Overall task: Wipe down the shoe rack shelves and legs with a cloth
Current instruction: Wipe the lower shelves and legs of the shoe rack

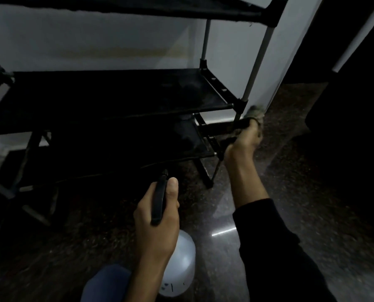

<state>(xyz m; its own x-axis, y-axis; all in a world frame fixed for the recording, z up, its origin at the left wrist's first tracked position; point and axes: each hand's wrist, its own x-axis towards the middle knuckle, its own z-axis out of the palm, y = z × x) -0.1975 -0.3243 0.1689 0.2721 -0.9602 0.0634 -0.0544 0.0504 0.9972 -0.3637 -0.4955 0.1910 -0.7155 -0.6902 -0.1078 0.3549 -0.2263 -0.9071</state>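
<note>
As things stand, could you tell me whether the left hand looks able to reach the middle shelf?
Probably yes: the middle shelf lies open ahead, but the left hand is gripping the spray bottle, so wiping would be awkward.

Cloth (255, 114) blurred, mostly behind right hand (244, 144); shoe rack (116, 90) top cropped, lower shelves perhaps too dark.

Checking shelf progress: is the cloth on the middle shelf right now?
No. The cloth is bunched in the right hand at the rack's right front leg, below the middle shelf.
</note>
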